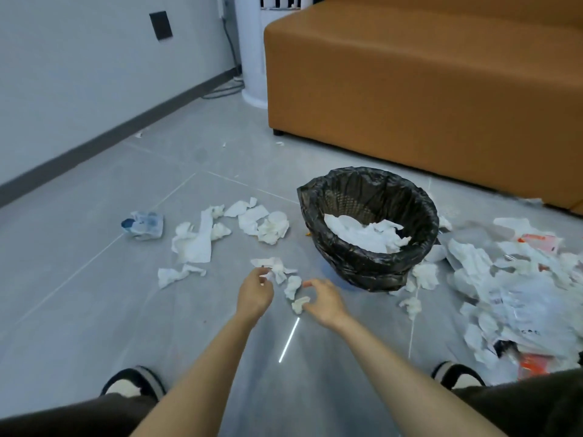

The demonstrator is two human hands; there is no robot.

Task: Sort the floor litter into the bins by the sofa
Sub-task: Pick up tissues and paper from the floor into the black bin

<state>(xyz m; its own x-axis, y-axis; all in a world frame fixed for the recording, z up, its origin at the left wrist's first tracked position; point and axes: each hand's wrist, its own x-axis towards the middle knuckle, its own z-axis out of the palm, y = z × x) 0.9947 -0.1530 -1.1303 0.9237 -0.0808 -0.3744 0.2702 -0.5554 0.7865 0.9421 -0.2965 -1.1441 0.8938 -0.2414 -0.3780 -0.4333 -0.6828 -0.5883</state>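
Litter pile (520, 298) cut off right; sofa (410, 74) cropped

left hand (255, 294) pinches tissue (275, 265), right hand (325, 302) over wad (300, 304) — lined bin (318, 234) near sofa (410, 89)

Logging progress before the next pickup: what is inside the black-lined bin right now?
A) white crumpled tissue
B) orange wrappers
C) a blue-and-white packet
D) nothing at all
A: white crumpled tissue lies inside the black-lined bin, while the blue-and-white packet is out on the floor to its left.
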